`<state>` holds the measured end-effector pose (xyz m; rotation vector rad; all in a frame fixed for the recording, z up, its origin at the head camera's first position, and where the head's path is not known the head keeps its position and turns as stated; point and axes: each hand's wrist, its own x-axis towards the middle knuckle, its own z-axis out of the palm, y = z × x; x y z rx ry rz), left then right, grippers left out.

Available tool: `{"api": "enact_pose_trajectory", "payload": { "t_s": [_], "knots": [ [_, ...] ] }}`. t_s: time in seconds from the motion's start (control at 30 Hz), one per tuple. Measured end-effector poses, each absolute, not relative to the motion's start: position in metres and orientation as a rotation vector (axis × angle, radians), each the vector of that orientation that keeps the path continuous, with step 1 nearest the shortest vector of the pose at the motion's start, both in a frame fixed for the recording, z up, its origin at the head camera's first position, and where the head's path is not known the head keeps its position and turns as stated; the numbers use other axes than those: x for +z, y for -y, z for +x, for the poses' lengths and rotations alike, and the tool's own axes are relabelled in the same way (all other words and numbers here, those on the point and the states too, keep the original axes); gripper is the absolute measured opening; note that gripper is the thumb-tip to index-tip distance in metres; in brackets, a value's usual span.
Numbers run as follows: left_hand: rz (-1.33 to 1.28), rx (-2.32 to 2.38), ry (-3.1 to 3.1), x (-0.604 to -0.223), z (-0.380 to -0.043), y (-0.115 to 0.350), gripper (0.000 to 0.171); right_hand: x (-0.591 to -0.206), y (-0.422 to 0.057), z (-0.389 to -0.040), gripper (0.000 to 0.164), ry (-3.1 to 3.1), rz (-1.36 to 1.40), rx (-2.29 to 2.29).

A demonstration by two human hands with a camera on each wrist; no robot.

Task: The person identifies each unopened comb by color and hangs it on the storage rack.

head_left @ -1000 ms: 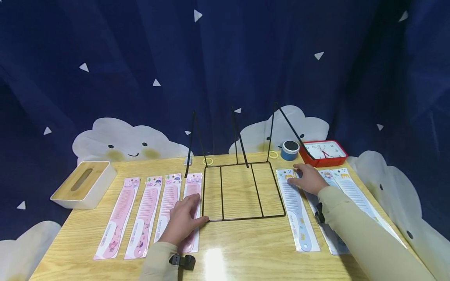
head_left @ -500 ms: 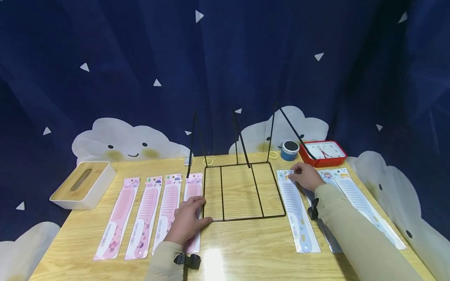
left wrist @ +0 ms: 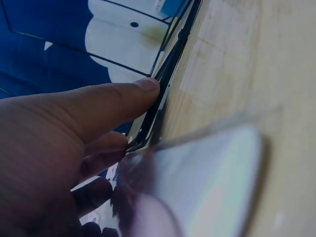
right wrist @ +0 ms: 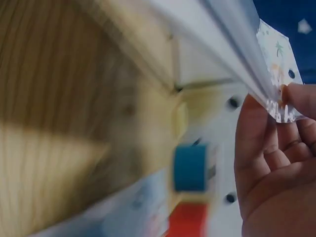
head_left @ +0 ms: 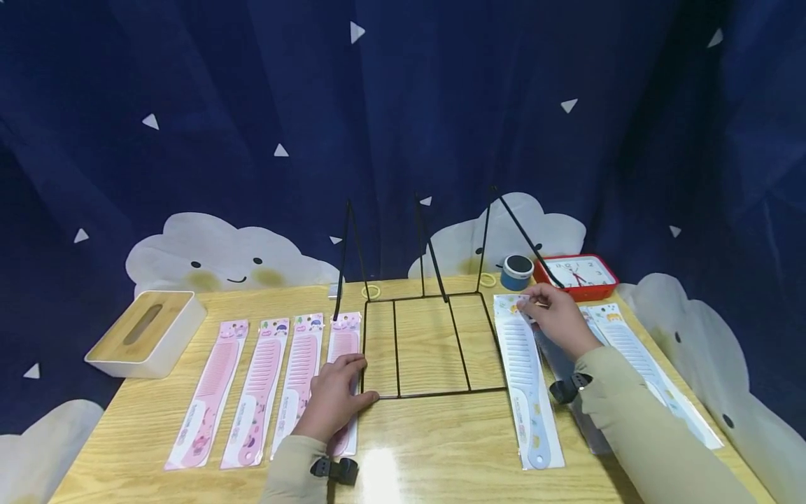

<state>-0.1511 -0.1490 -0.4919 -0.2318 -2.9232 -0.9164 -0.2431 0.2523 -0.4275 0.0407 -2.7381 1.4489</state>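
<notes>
My right hand (head_left: 560, 322) pinches the top of a packaged blue comb (head_left: 525, 378) between thumb and fingers. The pack overlaps the right edge of the black wire rack (head_left: 434, 394) in the head view. In the right wrist view the thumb and finger grip its printed header (right wrist: 279, 64), and the sleeve slants up close to the camera. My left hand (head_left: 335, 399) rests at the rack's front left corner, its thumb (left wrist: 140, 91) against the wire. Below that hand lies a packaged pink comb (head_left: 345, 343), partly covered by it.
Further packaged pink combs (head_left: 258, 392) lie in a row on the left, beside a wooden-topped tissue box (head_left: 147, 332). More packaged blue combs (head_left: 636, 353) lie right, partly behind my sleeve. A blue speaker-like cylinder (head_left: 516, 276) and red clock (head_left: 579, 276) stand behind; rack prongs (head_left: 434, 262) rise upward.
My right hand has taken hold of the blue comb's header and drawn the pack slightly left and towards me. The left hand moved a little right, then stayed at the rack's corner.
</notes>
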Motion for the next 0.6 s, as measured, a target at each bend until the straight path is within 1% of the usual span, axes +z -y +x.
{"api": "enact_pose_trajectory", "payload": {
  "t_s": [0.2,0.33,0.47,0.6],
  "knots": [
    [-0.248,-0.896,2.92,-0.49,-0.151,0.151,0.062,-0.398,-0.225,-0.212,0.02,2.54,0.208,1.582],
    [-0.232,-0.897,2.931,-0.49,-0.151,0.151,0.062,-0.382,-0.206,-0.191,0.013,2.411,0.394,1.604],
    [-0.225,-0.926,2.933,-0.49,-0.15,0.151,0.062,-0.366,-0.19,-0.169,0.007,2.304,0.484,1.667],
    [-0.223,-0.941,2.93,-0.49,-0.149,0.149,0.062,-0.352,-0.175,-0.151,0.008,2.221,0.575,1.7]
  ]
}}
